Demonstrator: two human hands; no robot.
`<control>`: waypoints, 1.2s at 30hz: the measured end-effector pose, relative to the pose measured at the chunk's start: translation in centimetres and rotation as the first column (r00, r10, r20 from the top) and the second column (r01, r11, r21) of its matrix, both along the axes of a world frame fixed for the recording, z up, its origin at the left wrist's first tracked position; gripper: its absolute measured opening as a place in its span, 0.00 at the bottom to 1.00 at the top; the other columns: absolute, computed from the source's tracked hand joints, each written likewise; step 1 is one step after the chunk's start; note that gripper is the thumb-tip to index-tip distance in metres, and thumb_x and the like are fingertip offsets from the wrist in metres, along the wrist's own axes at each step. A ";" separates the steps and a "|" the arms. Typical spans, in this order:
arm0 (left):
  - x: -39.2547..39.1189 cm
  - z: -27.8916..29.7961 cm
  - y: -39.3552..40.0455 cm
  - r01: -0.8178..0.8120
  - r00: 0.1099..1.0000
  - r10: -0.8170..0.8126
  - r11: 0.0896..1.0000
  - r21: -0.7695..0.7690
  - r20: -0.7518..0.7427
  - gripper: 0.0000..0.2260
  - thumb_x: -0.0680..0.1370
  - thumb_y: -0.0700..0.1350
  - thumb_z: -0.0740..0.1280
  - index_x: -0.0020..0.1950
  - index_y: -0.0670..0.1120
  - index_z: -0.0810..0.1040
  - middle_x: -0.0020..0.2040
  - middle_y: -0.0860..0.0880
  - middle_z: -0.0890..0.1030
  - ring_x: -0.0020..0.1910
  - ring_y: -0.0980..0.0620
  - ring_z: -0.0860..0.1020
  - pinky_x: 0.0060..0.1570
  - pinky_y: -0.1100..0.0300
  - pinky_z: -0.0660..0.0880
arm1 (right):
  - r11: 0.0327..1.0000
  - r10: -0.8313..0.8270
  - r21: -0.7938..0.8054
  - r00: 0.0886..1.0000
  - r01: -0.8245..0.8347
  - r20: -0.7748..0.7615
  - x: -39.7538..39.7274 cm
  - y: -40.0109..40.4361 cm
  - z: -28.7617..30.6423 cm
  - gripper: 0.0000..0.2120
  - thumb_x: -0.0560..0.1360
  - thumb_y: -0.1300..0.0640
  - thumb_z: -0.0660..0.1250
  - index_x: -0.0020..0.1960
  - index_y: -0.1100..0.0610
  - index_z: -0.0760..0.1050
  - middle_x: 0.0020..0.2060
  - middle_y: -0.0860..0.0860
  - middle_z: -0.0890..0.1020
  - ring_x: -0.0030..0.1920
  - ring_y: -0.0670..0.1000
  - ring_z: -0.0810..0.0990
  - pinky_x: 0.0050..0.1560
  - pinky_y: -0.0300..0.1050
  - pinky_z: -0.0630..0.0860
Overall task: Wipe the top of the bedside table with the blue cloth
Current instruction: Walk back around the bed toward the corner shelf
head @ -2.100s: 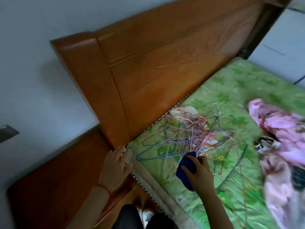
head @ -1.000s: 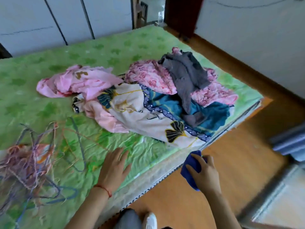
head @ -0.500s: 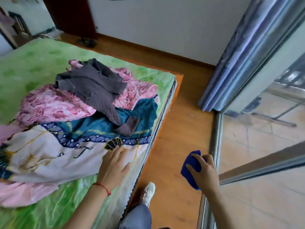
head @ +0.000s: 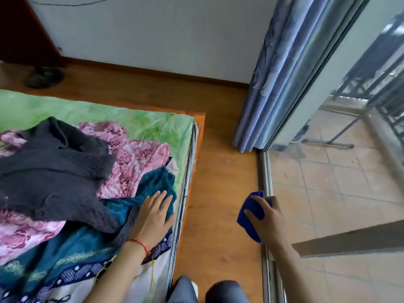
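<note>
Since the earlier frames the view has swung off the headboard and hangers, along the bed, to its far corner by the glass door; both hands keep their poses. Right hand (head: pixel 267 224) grasps the blue cloth (head: pixel 249 217), fingers curled round the bunched fabric, held in the air over the floor (head: pixel 216 193) just beside the door track (head: pixel 265 171). Left hand (head: pixel 153 216) lies flat, fingers straight, pressing on a teal blanket (head: pixel 153 184) at the edge of the bed (head: pixel 153 125); a red string (head: pixel 141 243) circles its wrist. Beyond it lie a grey knit (head: pixel 50 169) and pink floral fabric (head: pixel 131 162). A blue curtain (head: pixel 275 73) hangs at the door. The bedside table is out of view.
</note>
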State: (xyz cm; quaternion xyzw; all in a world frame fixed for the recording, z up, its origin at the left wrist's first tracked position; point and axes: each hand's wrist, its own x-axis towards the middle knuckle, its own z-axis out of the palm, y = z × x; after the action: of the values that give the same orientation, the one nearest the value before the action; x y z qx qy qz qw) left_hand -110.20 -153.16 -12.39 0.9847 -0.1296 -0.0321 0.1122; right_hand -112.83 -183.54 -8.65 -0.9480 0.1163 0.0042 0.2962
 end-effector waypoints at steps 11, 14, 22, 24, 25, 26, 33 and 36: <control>21.1 -0.7 -9.0 0.034 0.999 -0.034 0.999 0.002 0.009 0.24 0.74 0.55 0.55 0.57 0.38 0.78 0.55 0.39 0.79 0.54 0.39 0.78 0.51 0.43 0.74 | 1.000 0.016 -0.019 1.000 -0.015 0.027 21.4 -8.4 -2.1 0.20 0.73 0.53 0.68 0.63 0.52 0.71 0.54 0.52 0.69 0.45 0.49 0.69 0.43 0.44 0.69; 26.9 -0.3 -11.3 0.001 1.000 -0.001 1.000 -0.005 -0.016 0.24 0.75 0.55 0.55 0.57 0.38 0.78 0.55 0.39 0.79 0.54 0.39 0.78 0.51 0.42 0.74 | 0.998 0.055 -0.016 0.998 -0.054 0.027 28.1 -10.5 -1.6 0.20 0.72 0.53 0.68 0.63 0.53 0.71 0.55 0.52 0.70 0.46 0.49 0.69 0.44 0.44 0.68; 42.5 0.7 -14.7 -0.041 0.998 0.044 0.997 -0.063 0.053 0.28 0.80 0.57 0.48 0.56 0.37 0.78 0.55 0.38 0.79 0.56 0.40 0.72 0.51 0.40 0.74 | 0.990 0.137 -0.034 0.989 -0.135 0.058 44.3 -13.4 0.3 0.17 0.72 0.56 0.69 0.60 0.53 0.74 0.50 0.53 0.70 0.47 0.54 0.73 0.43 0.47 0.71; 46.4 0.3 -14.8 -0.037 0.997 0.042 0.996 -0.078 0.069 0.32 0.80 0.59 0.43 0.57 0.37 0.78 0.55 0.38 0.79 0.57 0.43 0.68 0.52 0.40 0.73 | 0.988 0.149 -0.041 0.987 -0.146 0.064 48.4 -13.4 0.1 0.17 0.72 0.55 0.69 0.60 0.53 0.74 0.51 0.53 0.71 0.46 0.56 0.75 0.42 0.47 0.71; 48.6 0.1 -14.8 -0.043 0.997 0.048 0.996 -0.082 0.065 0.33 0.80 0.60 0.42 0.57 0.38 0.78 0.56 0.38 0.79 0.58 0.43 0.69 0.53 0.42 0.73 | 0.987 0.154 -0.051 0.986 -0.152 0.057 50.6 -13.4 0.0 0.17 0.72 0.55 0.69 0.60 0.53 0.74 0.52 0.53 0.71 0.47 0.56 0.75 0.42 0.46 0.70; 50.7 -0.1 -14.6 -0.050 0.997 0.054 0.995 -0.084 0.052 0.33 0.80 0.60 0.43 0.57 0.39 0.78 0.56 0.39 0.79 0.58 0.42 0.71 0.54 0.44 0.73 | 0.986 0.159 -0.066 0.986 -0.156 0.049 52.8 -13.3 -0.1 0.18 0.72 0.54 0.69 0.61 0.52 0.73 0.53 0.53 0.71 0.47 0.56 0.75 0.41 0.45 0.70; 65.3 0.7 -13.3 -0.056 0.998 0.056 0.997 -0.047 -0.007 0.24 0.74 0.54 0.56 0.57 0.38 0.78 0.56 0.38 0.79 0.56 0.38 0.77 0.54 0.40 0.71 | 0.984 0.157 -0.096 0.987 -0.153 0.029 66.8 -11.4 0.7 0.19 0.73 0.51 0.68 0.63 0.52 0.71 0.54 0.53 0.68 0.48 0.55 0.74 0.41 0.43 0.68; 70.6 1.3 -12.4 -0.077 0.997 0.078 0.995 -0.065 0.019 0.20 0.76 0.52 0.63 0.61 0.38 0.76 0.60 0.39 0.77 0.60 0.38 0.74 0.58 0.42 0.68 | 0.980 0.168 -0.107 0.985 -0.165 0.024 71.9 -10.6 1.3 0.19 0.73 0.52 0.68 0.63 0.53 0.72 0.54 0.54 0.68 0.48 0.56 0.74 0.39 0.42 0.68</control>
State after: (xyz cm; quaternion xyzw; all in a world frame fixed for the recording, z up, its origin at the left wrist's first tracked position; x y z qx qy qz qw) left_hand -39.57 -165.57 -11.04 0.9851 -0.0936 -0.0131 0.1434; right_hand -40.96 -194.16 -7.31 -0.9686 0.0316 0.0075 0.2465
